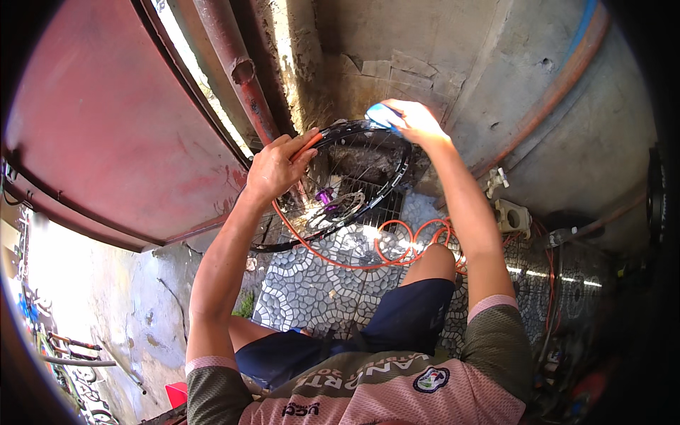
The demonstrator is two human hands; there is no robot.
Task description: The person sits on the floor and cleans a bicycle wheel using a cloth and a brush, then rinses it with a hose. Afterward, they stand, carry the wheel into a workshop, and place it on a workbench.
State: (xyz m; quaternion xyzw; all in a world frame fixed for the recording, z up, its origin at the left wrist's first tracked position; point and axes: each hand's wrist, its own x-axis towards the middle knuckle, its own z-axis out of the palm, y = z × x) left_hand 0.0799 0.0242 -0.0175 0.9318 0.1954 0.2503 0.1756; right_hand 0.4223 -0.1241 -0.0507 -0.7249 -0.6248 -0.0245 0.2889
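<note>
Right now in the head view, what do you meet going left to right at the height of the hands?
Red metal door → rusty pipe → left hand holding the orange hose end at the black wheel rim → right hand pressing a blue sponge → grey wall socket.

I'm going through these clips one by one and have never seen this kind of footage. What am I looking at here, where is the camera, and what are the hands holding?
There is no machine: a person works with bare hands, filmed by a wide fisheye camera worn on the head and looking down, so straight edges bend. The left hand grips the rim of a black bicycle wheel, together with the end of an orange hose that loops over the patterned tile floor. The right hand presses a blue sponge on the top of the rim. The wheel has a purple hub and stands over a floor drain grate, beside a red metal door.
</note>
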